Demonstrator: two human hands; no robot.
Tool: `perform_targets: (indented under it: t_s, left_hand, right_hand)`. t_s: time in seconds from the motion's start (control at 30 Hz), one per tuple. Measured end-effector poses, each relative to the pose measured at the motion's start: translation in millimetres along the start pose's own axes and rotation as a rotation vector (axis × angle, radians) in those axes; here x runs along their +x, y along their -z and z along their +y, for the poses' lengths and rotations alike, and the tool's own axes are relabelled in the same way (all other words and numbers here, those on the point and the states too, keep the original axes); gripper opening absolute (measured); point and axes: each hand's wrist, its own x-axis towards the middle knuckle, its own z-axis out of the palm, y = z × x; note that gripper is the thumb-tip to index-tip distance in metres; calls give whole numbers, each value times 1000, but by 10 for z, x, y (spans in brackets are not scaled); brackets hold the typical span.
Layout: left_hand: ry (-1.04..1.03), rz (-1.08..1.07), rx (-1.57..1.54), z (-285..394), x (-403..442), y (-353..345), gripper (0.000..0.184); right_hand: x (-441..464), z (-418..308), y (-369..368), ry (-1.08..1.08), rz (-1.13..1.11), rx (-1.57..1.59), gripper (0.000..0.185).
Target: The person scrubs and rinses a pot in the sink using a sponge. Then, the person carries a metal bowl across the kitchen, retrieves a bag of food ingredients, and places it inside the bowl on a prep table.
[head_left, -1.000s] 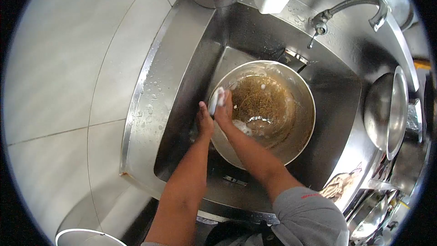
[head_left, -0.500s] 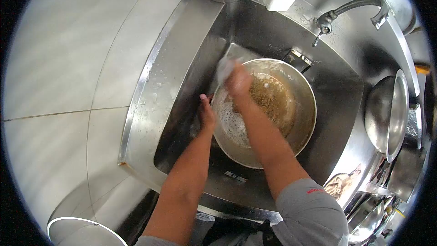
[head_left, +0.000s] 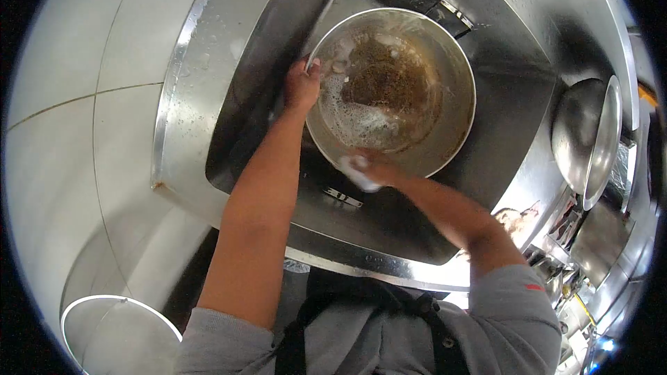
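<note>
The pot [head_left: 455, 121] sits in the sink [head_left: 514, 107], its mouth facing up, with brown residue [head_left: 385, 83] and suds [head_left: 347, 114] inside. The left hand [head_left: 303, 85] is clamped on its left rim, thumb at the edge; the right hand [head_left: 375, 167] is closed around a white pad [head_left: 358, 175] at the near rim (both somewhat blurred). The pot looks stiff and sturdy, probably heavy for its width, and the soapy wall should be slippery. A bare rim gives a thin, slick hold; the two side handles, far [head_left: 456, 14] and near [head_left: 343, 197], look the surer places to grip. The pad seems light and soft, easily squeezed, and best pinched through its middle.
</note>
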Motion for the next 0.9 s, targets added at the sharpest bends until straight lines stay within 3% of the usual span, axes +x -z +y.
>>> perform_targets:
  t_s: [0.03, 0.07, 0.17, 0.33, 0.47, 0.57, 0.67, 0.8, 0.83, 0.9]
  left_hand:
    - [-113, 74, 43, -21, -35, -26, 29]
    - [-123, 65, 78, -27, -66, -39, 29]
    - [-137, 70, 117, -10, -149, -127, 30]
    - [-152, 120, 20, 34, -184, -213, 31]
    - [-100, 34, -10, -41, -70, -239, 32]
    - [-58, -44, 0, 84, -95, -142, 34]
    - [66, -217, 12, 197, -48, -26, 38]
    - [87, -327, -39, 25, 116, -90, 49]
    - [69, -357, -92, -3, 106, -100, 52]
    - [87, -378, -141, 173, 19, -2, 56]
  right_hand:
    - [-273, 133, 247, -59, -44, -165, 56]
    - [-197, 892, 278, -53, -165, 138, 55]
    - [1, 1196, 89, 47, -193, 760, 52]
    - [1509, -399, -350, -60, 515, 952, 49]
    - [529, -509, -177, 70, 487, 465, 44]
    - [-327, 81, -278, 122, 453, 89, 45]
    - [-124, -597, -63, -2, 401, 36, 46]
    - [476, -880, -53, 185, 752, 117, 45]
    - [313, -787, -127, 12, 576, -34, 43]
    - [-272, -401, -214, -22, 369, -99, 47]
